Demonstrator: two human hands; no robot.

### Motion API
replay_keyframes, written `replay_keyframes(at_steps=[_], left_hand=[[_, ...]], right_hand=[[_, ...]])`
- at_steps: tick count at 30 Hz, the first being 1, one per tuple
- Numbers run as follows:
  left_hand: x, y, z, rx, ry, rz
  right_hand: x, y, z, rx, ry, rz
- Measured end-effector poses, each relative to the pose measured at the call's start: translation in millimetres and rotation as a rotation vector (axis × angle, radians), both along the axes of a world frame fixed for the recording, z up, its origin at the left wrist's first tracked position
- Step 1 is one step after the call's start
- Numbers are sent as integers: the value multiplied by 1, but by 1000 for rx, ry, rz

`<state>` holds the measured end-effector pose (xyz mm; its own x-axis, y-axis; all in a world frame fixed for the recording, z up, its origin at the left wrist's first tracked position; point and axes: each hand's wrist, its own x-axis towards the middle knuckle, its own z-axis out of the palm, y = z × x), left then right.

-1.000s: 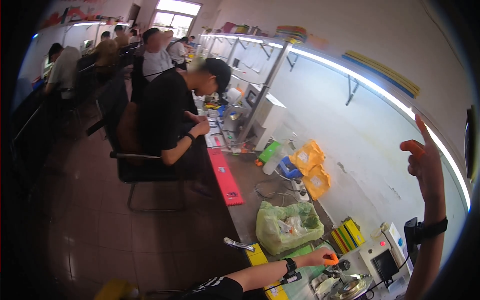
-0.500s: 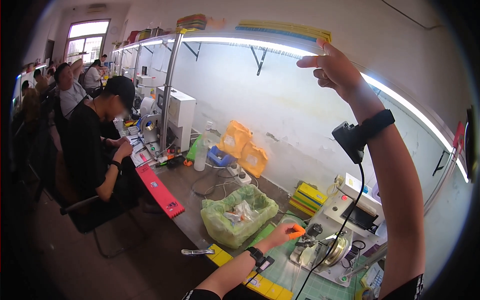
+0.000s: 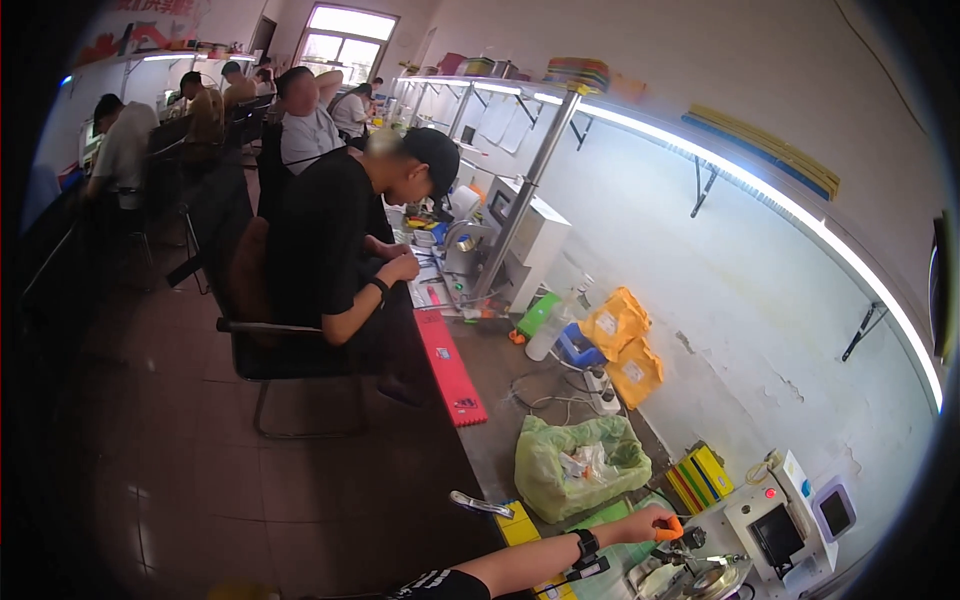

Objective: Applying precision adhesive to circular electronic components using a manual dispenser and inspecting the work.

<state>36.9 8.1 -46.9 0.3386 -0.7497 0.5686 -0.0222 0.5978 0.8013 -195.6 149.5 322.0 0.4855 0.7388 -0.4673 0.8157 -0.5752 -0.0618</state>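
Note:
My left hand (image 3: 652, 523) reaches in from the lower edge, its fingers drawn together, with orange covers on the fingertips. Whatever they hold, if anything, is too small to make out. Just beside the fingertips stands a white bench machine (image 3: 790, 525) with a dark screen, a red button and a metal wheel low at its front. A dark band with a small device (image 3: 587, 545) circles my left wrist. Left of the hand sits a bin lined with a green bag (image 3: 535, 465), with crumpled wrappers inside. My right hand is out of view.
A silver clipper-like tool (image 3: 480, 503) lies by the yellow strip (image 3: 515, 525) at the bench edge. Yellow stacked trays (image 3: 700, 478), orange packets (image 3: 632, 372), a power strip (image 3: 602, 390) and a clear bottle (image 3: 545, 342) stand behind. A co-worker in black (image 3: 320, 240) sits left.
My right hand, raised with a finger stretched out half a second ago, has left the view. The view has swung left, so the bench and my left hand appear farther right and lower.

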Motion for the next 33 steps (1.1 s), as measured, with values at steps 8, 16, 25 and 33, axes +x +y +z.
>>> replay_keyframes(at_steps=[8, 16, 25, 33], left_hand=[[5, 8, -4, -4, -1, 38], [8, 2, -12, 48, 15, 51], [2, -8, -5, -34, -9, 22], [4, -2, -9, -56, -8, 40]], right_hand=[[-61, -67, -40, -56, -120, -963], [-112, -121, -108, 209, 408, -1075], [-187, -193, -292, -178, -286, -541], [-205, -307, -378, 30, 301, -1114]])
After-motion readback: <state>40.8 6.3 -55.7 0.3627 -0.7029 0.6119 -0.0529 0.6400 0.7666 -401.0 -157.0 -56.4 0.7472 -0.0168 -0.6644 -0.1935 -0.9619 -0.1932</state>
